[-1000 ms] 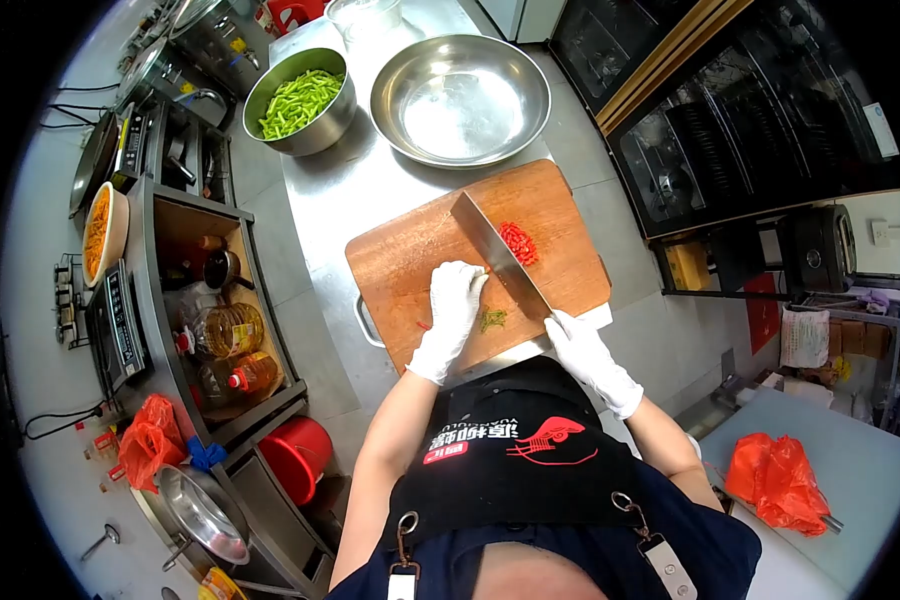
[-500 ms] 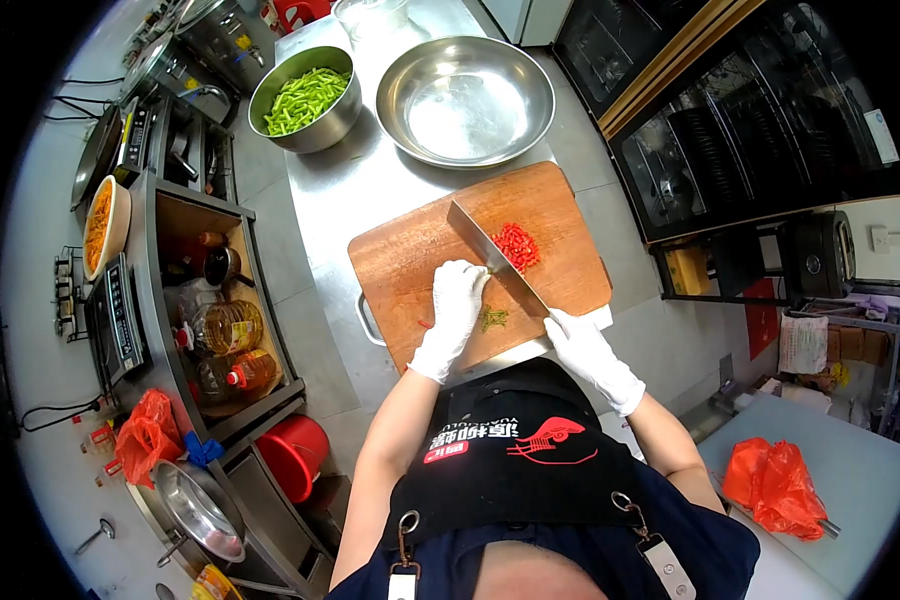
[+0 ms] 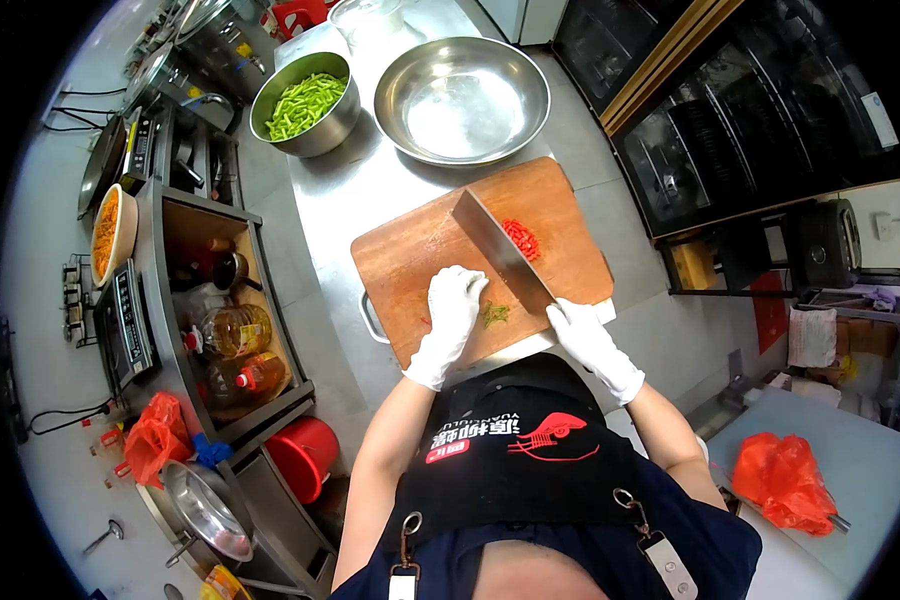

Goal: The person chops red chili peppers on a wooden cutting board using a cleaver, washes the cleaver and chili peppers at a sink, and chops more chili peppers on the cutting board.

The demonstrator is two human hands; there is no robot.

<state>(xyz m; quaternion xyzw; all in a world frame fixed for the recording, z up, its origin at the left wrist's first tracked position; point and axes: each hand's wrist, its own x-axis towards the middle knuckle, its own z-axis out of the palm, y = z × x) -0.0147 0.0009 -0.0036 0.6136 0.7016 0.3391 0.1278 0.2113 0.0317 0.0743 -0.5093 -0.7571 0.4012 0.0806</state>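
My right hand (image 3: 595, 350), in a white glove, is wrapped round the handle of a cleaver (image 3: 503, 248). The broad blade slants across the wooden cutting board (image 3: 405, 250), its far end toward the upper left. My gloved left hand (image 3: 454, 308) lies on the board left of the blade with its fingers curled together; whatever they may pinch is too small to make out. Beyond the blade sits a pile of chopped red pepper (image 3: 521, 240). Small green stem pieces (image 3: 495, 315) lie between my left hand and the cleaver's handle end.
Behind the board, a wide steel basin (image 3: 462, 150) and a steel pot of cut green vegetables (image 3: 312, 145) stand on the metal table (image 3: 320, 220). To the left is a shelf unit with oil bottles (image 3: 235, 330). A red bucket (image 3: 303, 460) stands below it.
The cleaver has come up slightly and tilted, showing more of its blade face. My left hand's fingertips have drawn a little away from the blade. The whole view has shifted slightly.
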